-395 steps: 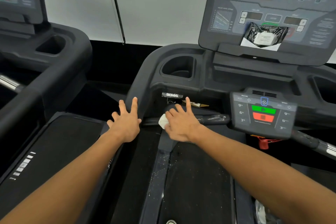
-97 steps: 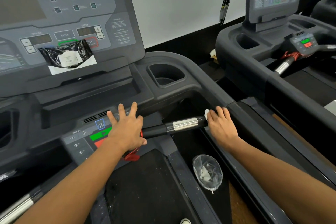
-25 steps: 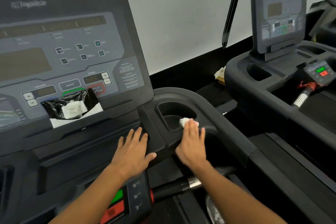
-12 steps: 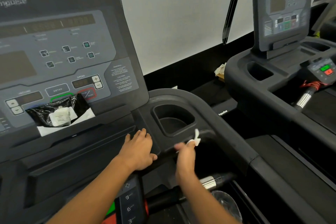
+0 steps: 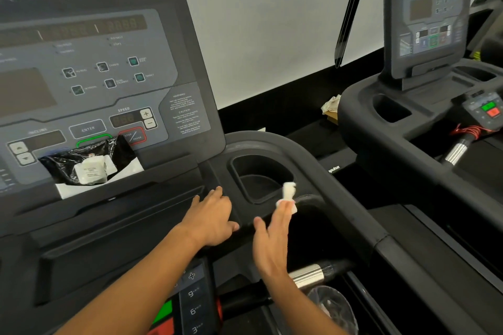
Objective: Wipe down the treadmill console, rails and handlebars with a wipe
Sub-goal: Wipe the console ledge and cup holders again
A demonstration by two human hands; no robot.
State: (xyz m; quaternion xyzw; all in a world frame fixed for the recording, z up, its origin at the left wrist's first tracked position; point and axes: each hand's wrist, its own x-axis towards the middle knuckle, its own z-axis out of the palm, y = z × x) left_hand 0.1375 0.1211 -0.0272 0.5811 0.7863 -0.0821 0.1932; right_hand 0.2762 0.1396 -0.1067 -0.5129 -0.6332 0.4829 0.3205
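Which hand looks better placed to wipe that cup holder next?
The right hand: its fingertips hold the small white wipe at the rim of the black recessed cup holder. The left hand rests bare on the dark console ledge.

A gym: one treadmill [image 5: 272,149] with a button console [image 5: 103,84] stands beside a second treadmill [image 5: 408,117].

Only 1 view is given, taken from a head-worn camera that is aimed forward and down at close range over the treadmill console [image 5: 103,84]. The console's right edge and its cup holder [image 5: 258,179] are centred, and a neighbouring treadmill [image 5: 424,106] is caught along the frame's right side.
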